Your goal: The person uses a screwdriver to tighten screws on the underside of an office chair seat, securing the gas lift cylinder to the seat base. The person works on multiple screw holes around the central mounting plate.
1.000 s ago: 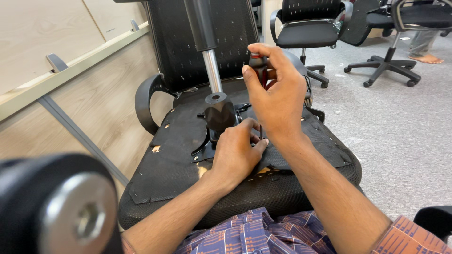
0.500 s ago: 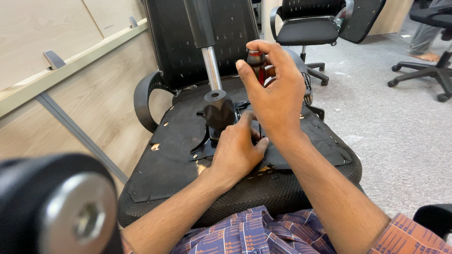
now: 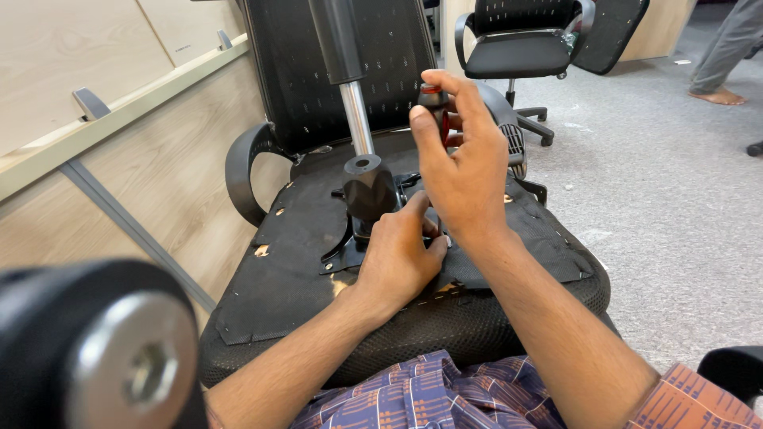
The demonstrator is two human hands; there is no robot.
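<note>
Over the seat (image 3: 270, 278) middle, right hand (image 3: 463, 171) has re-gripped the screwdriver (image 3: 435, 103) handle, fingers curled tighter than before; left hand (image 3: 397, 254) stays pinched on the bracket (image 3: 350, 246), turning continues.

One head-worn view, looking down and forward at close range.

The scene is seen from the person's head, tilted down over both forearms toward an overturned chair (image 3: 302, 262) lying just in front. The left hand (image 3: 397, 258) and right hand (image 3: 461, 171) are framed near the centre, very close to the lens. A blurred black wheel (image 3: 103, 349) fills the lower left corner, nearest of all. A wooden wall (image 3: 119, 159) is kept along the left edge, and grey floor (image 3: 668, 214) with another chair (image 3: 524, 48) is seen farther off at the upper right. No second view is given.
</note>
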